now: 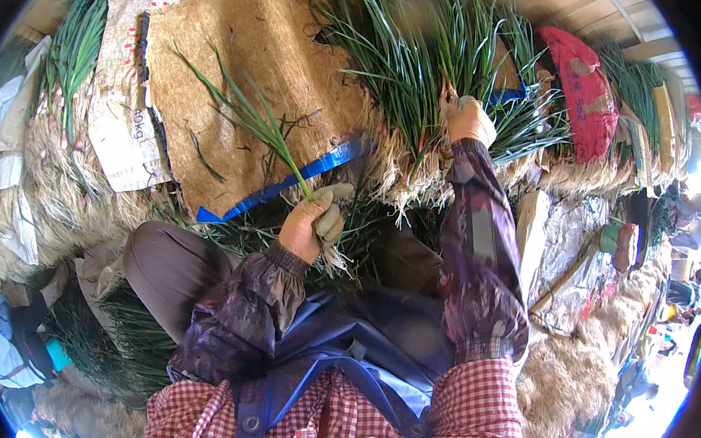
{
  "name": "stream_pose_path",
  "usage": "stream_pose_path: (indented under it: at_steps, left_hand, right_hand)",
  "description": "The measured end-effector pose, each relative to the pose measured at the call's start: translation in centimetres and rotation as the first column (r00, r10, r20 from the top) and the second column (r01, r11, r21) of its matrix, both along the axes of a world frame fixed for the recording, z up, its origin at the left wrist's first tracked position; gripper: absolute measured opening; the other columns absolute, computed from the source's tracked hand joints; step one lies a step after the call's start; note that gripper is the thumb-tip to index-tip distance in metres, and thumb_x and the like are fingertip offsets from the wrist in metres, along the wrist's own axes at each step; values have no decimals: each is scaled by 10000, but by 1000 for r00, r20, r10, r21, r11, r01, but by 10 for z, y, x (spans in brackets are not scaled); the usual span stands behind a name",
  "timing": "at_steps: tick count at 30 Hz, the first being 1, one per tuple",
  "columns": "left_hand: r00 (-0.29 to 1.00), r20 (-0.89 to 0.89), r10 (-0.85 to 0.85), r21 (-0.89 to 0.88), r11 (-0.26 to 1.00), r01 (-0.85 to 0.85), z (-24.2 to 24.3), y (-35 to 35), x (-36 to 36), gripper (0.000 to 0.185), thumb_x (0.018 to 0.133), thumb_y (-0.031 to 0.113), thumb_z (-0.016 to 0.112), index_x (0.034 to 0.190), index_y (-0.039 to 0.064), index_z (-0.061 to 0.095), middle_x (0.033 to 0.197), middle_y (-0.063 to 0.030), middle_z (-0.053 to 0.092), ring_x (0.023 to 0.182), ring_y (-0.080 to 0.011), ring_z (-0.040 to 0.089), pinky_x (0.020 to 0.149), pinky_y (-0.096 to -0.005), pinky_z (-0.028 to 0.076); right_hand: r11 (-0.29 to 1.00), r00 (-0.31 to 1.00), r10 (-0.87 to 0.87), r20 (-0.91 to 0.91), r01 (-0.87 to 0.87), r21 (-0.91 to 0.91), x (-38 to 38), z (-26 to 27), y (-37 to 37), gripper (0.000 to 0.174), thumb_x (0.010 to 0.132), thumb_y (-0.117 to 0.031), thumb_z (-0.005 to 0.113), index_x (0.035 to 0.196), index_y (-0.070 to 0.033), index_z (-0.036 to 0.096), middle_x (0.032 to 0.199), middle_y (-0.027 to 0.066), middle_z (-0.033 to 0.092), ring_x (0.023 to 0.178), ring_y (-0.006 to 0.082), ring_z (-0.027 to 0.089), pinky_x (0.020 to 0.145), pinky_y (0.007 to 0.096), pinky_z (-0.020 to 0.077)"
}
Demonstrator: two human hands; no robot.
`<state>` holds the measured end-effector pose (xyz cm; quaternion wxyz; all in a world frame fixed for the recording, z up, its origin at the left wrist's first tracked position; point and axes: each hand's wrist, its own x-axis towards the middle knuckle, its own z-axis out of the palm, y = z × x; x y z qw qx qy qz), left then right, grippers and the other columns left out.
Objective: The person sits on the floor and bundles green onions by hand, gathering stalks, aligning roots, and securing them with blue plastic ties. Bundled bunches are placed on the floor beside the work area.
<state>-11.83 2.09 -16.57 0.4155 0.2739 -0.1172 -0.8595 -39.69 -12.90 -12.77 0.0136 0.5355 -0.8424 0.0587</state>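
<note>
My left hand point(319, 223) is closed around the lower stems of a small bunch of green onions point(273, 136), whose pale roots hang below the fist. Its leaves reach up and left over a brown woven sack point(231, 86) with a blue edge. Farther up and right, my right hand point(469, 120) touches the stems in a large pile of green onions point(406, 56), with thumb and fingers at the reddish stem bases. Whether those fingers are closed on a stem cannot be told. Dense straw-coloured roots point(398, 167) line the near side of the pile.
A white printed sack point(124, 115) lies left over more rooted onions point(71, 73). A red sack piece point(585, 101) covers onions at the right. Below it are a wooden post point(529, 233) and a heap of roots point(566, 384). Loose leaves lie between my knees and the pile.
</note>
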Motion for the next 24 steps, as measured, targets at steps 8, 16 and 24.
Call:
stream_pose_path:
  at_steps: [8, 16, 24]
  left_hand:
    - [951, 299, 80, -145, 989, -37, -5, -41, -1, 404, 944, 311, 532, 1168, -24, 563, 905, -81, 655, 779, -142, 605, 670, -269, 490]
    - [952, -259, -162, 135, 970, 202, -31, -18, 6, 193, 932, 198, 498, 960, 25, 579, 663, -15, 555, 530, -139, 503, 462, -255, 383]
    - [950, -256, -181, 223, 945, 241, -32, -8, 10, 331, 986, 341, 416, 945, 44, 555, 562, 43, 357, 477, -101, 351, 442, -243, 292]
  right_hand:
    - [713, 734, 676, -67, -674, -193, 119, -31, 116, 150, 853, -308, 593, 899, -168, 623, 624, -3, 532, 480, 195, 528, 432, 341, 431]
    - [991, -462, 69, 884, -73, -115, 109, -52, 118, 497, 882, -343, 635, 1251, -27, 533, 745, -44, 579, 576, 40, 458, 499, 176, 344]
    - [880, 6, 330, 944, 360, -310, 152, -89, 131, 130, 870, -129, 657, 894, -1, 653, 716, 43, 631, 516, 71, 506, 474, 190, 391]
